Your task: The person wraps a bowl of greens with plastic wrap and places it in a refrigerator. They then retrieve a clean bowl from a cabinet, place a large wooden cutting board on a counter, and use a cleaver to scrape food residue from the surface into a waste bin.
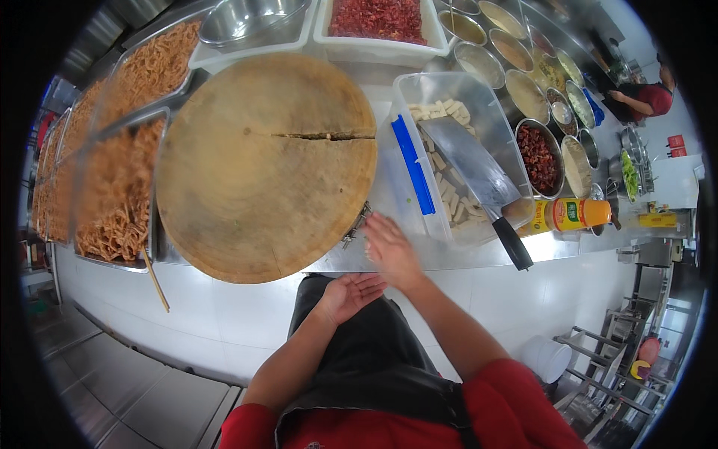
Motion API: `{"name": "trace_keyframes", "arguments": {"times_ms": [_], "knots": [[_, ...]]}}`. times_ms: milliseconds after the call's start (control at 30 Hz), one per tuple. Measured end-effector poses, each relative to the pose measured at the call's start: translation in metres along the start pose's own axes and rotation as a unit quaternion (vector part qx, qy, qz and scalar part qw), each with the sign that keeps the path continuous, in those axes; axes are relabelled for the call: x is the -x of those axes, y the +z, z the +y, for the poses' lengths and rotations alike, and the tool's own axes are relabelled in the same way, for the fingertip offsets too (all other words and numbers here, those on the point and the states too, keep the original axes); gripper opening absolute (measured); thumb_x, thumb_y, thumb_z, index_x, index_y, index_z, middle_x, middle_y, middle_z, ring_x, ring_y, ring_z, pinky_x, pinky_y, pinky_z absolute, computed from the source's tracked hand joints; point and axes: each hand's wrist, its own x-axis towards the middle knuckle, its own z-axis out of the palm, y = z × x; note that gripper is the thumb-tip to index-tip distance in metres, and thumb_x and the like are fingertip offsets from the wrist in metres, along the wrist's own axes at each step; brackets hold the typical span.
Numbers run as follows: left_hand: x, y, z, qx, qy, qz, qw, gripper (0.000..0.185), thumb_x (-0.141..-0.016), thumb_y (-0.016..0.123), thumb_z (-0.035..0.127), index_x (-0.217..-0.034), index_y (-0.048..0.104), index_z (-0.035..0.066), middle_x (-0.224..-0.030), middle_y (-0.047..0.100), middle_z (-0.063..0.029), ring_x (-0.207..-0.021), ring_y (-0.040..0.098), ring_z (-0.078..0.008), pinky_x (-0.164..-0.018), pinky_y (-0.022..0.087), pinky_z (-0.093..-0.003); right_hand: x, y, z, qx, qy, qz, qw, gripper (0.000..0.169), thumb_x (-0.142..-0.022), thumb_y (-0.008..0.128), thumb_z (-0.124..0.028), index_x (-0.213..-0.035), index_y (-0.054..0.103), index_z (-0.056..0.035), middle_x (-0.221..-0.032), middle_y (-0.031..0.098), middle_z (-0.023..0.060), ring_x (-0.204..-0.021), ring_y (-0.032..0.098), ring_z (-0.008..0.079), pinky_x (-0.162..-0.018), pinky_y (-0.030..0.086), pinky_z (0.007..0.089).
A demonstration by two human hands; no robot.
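My left hand (354, 293) is held palm up at the front edge of the steel counter, fingers apart, nothing in it. Just above and to its right, my right hand (390, 250) is slightly blurred over the counter edge, fingers extended and holding nothing. Beside its fingertips, small metal fittings (354, 229) show at the rim of a thick round wooden chopping block (263, 191), which has a long crack. To the right, a cleaver (471, 163) with a black handle lies across a clear plastic bin (418, 227) containing pale cut pieces (449, 199).
Metal trays of brown shredded food (115, 236) stand left, with chopsticks (154, 280) jutting over the edge. A white tub of red chopped food (378, 22) is behind the block. Seasoning bowls (527, 96) and a yellow bottle (578, 214) stand right. A person (650, 100) stands far right.
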Motion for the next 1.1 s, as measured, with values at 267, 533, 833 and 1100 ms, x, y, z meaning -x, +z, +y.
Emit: {"name": "trace_keyframes", "arguments": {"times_ms": [267, 533, 833, 1100], "knots": [[-0.018, 0.01, -0.007, 0.082, 0.014, -0.002, 0.997, 0.034, -0.092, 0.03, 0.021, -0.098, 0.053, -0.005, -0.1, 0.057, -0.0193, -0.099, 0.055, -0.0299, -0.091, 0.043, -0.042, 0.044, -0.003, -0.043, -0.114, 0.044, 0.03, 0.992, 0.028, -0.082, 0.049, -0.006, -0.107, 0.053, 0.0035, -0.118, 0.049, 0.0183, -0.116, 0.042, 0.032, -0.098, 0.033, 0.0413], [-0.017, -0.001, 0.004, -0.003, 0.018, 0.031, 0.999, 0.034, -0.091, 0.031, 0.017, -0.096, 0.053, -0.008, -0.102, 0.057, -0.0213, -0.097, 0.056, -0.0295, -0.088, 0.045, -0.0423, -0.012, -0.006, -0.013, 0.109, 0.146, 0.087, 0.979, 0.035, -0.082, 0.049, -0.008, -0.113, 0.046, 0.0074, -0.129, 0.037, 0.0223, -0.116, 0.039, 0.0376, -0.097, 0.032, 0.0415], [-0.002, -0.014, 0.01, 0.03, 0.057, 0.023, 0.998, 0.031, -0.092, 0.031, 0.016, -0.111, 0.047, -0.001, -0.107, 0.054, -0.0135, -0.098, 0.054, -0.0229, -0.088, 0.044, -0.0354, 0.03, 0.003, -0.087, -0.042, -0.003, -0.089, 0.995, 0.036, -0.079, 0.05, -0.011, -0.11, 0.049, 0.0071, -0.122, 0.045, 0.0199, -0.115, 0.041, 0.033, -0.098, 0.032, 0.0401], [0.01, -0.016, 0.028, 0.045, 0.013, 0.105, 0.993, 0.027, -0.09, 0.034, 0.012, -0.094, 0.054, -0.005, -0.089, 0.059, -0.0166, -0.085, 0.059, -0.0281, -0.079, 0.05, -0.0395, 0.028, -0.069, -0.106, 0.014, -0.029, -0.05, 0.998, 0.027, -0.074, 0.058, -0.008, -0.099, 0.055, -0.0011, -0.111, 0.051, 0.0167, -0.106, 0.048, 0.0322, -0.089, 0.04, 0.0397]]}}
